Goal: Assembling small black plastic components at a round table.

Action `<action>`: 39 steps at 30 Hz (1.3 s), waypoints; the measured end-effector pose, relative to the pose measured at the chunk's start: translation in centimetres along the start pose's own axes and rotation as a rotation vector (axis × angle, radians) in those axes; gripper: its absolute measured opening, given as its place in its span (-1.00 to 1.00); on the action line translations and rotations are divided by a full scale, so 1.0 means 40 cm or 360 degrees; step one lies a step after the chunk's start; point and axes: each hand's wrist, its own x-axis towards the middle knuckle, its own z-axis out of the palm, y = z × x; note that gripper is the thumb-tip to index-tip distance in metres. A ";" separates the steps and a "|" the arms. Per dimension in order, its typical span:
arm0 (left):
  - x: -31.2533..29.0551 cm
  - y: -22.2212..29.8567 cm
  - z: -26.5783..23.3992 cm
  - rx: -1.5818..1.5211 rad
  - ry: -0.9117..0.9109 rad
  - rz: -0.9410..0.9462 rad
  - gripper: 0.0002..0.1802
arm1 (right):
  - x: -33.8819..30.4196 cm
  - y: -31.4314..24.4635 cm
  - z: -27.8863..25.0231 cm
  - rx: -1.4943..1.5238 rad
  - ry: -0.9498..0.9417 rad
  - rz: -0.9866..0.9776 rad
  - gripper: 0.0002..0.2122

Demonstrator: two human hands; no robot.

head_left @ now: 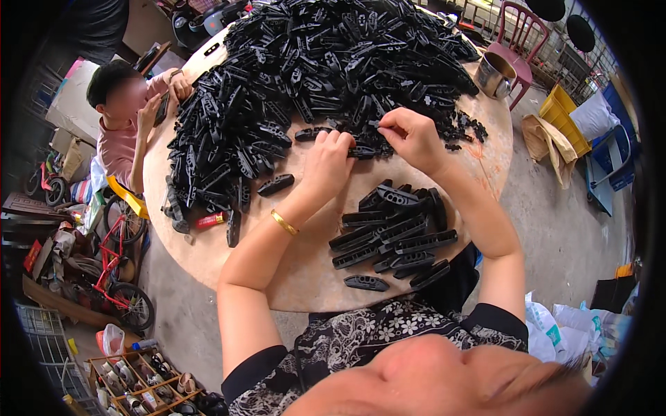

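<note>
My left hand rests over the round table, its fingers closed on a long black plastic part. Just right of it, my right hand is raised with thumb and forefinger pinched together; a tiny piece seems to show at the tips, too small to name. Beyond both hands spreads a large heap of similar black parts. Small black pieces lie scattered at its right edge. Nearer to me sits a loose stack of black parts. A single part lies beside my left wrist.
Another person sits at the table's left edge, a dark flat object in hand. A metal pot stands on the right rim. A red packet lies left. Around the table are a red chair, yellow crate and red bicycle.
</note>
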 end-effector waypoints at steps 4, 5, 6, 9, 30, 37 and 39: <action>0.000 -0.004 0.004 -0.0354 0.0136 -0.0061 -0.77 | -0.012 -0.002 0.006 0.0236 -0.0119 0.0180 -0.89; 0.001 -0.002 0.004 -0.0486 0.0140 -0.0131 -0.78 | -0.016 -0.004 0.010 0.0315 -0.0122 0.0254 -0.90; 0.003 -0.001 0.004 -0.0554 0.0212 -0.0120 -0.77 | -0.018 -0.008 0.016 0.0396 -0.0123 0.0325 -0.90; 0.006 0.006 0.003 -0.0742 0.0348 -0.0077 -0.75 | -0.017 -0.007 0.024 0.0614 -0.0124 0.0479 -0.91; -0.002 0.004 0.024 -0.2445 -0.0060 -0.0707 -0.44 | -0.022 -0.046 0.016 0.0371 0.0078 -0.0220 -0.90; 0.004 0.002 0.001 -0.2456 -0.0070 -0.0594 -0.35 | -0.025 -0.048 0.016 0.0289 0.0090 -0.0280 -0.90; 0.005 0.000 0.010 -0.2357 -0.0051 -0.0564 -0.35 | -0.025 -0.044 0.017 0.0195 0.0059 -0.0395 -0.90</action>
